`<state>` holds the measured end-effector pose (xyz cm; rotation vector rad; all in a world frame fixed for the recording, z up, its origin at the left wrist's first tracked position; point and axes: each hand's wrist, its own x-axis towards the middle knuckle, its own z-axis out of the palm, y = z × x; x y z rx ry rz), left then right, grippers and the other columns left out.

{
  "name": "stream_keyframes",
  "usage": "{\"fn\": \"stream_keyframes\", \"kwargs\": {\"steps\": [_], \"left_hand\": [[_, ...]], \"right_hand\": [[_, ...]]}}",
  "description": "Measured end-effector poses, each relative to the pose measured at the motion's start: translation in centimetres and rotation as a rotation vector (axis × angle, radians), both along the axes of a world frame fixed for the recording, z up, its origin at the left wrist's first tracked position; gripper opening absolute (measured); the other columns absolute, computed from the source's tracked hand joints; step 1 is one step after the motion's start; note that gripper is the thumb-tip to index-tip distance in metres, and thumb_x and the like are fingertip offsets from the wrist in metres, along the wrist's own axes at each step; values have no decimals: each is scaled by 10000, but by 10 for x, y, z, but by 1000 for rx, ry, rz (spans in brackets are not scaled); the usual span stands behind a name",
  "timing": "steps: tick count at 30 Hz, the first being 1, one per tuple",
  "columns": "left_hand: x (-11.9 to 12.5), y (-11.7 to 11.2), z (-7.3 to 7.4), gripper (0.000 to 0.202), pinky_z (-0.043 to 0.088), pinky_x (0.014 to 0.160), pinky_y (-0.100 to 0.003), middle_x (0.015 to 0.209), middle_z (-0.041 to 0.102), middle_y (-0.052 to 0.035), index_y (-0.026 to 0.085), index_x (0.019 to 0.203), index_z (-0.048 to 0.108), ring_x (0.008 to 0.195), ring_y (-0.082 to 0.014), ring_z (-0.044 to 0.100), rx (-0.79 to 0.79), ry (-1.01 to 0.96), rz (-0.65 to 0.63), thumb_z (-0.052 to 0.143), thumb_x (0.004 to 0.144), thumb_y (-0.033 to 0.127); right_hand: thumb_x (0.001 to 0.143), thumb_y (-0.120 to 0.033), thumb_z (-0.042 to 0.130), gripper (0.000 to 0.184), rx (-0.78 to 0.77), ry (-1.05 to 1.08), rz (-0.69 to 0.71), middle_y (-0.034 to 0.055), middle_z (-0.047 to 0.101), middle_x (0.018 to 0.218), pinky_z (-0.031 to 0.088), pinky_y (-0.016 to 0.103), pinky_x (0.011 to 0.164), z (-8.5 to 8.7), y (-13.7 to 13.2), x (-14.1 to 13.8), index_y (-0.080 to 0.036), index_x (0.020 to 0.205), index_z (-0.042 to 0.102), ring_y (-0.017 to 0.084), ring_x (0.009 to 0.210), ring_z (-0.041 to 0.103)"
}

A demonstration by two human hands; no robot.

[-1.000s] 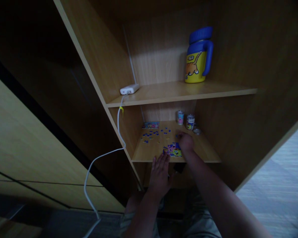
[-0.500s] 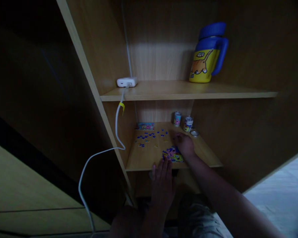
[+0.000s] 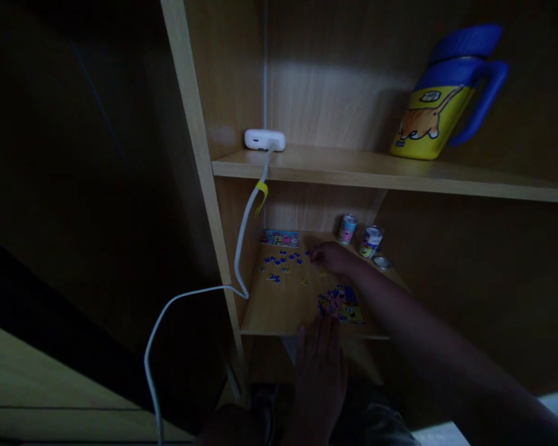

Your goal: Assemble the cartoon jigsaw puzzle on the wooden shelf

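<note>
A partly joined jigsaw puzzle (image 3: 346, 305) with colourful cartoon figures lies near the front edge of the lower shelf. My left hand (image 3: 320, 362) is open, its fingers stretched out and their tips at the puzzle's near left edge. Beyond the puzzle, my right hand (image 3: 329, 256) is closed, fingertips curled down by the loose pieces; whatever they hold, if anything, is hidden. Several loose blue jigsaw pieces (image 3: 278, 262) are scattered on the left of the shelf, with a few yellowish ones (image 3: 304, 282) nearer the front. Behind them rests a cartoon picture strip (image 3: 279, 238).
Two small printed cans (image 3: 347, 228) (image 3: 371, 241) stand at the back right, beside a round metal lid (image 3: 382, 262). On the upper shelf (image 3: 335, 162) are a white charger-like device (image 3: 265, 140) and a blue-yellow jug (image 3: 432, 105). A white cable (image 3: 240, 241) hangs in front at left.
My right hand has moved from above the puzzle leftward and back to the loose pieces. My left hand stays at the puzzle's near edge. The camera view has shifted.
</note>
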<state>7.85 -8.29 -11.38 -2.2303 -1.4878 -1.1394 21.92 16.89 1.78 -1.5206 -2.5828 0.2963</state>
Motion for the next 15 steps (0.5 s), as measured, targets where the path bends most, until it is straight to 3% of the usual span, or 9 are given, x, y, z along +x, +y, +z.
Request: {"fn": "stream_keyframes", "kwargs": {"steps": [7,11,15], "left_hand": [[1,-8,9,604,167,1401,-475,1685,572,-62,199,1657,531,1560,-248,481,-41,32,29,620,1082,361],[2,-7,10,581,80,1425,-460,1657,606,-41,211,1635,560,1530,-235,515,-55,7,21,636,1072,336],[3,-3,8,570,42,1429,-432,1600,662,-46,208,1618,579,1493,-219,553,-52,-23,2,661,1072,350]], "right_hand": [[920,-263,776,136,-145,144,29,57,857,1051,551,305,862,-12,6,18,-197,1018,843,241,982,791],[941,-264,782,158,-74,192,-12,66,852,1103,556,319,904,-17,-1,22,-214,1085,824,243,1022,789],[967,-203,741,142,3,50,-1,101,843,1136,548,330,957,-13,-4,17,-206,1075,832,256,1064,783]]}}
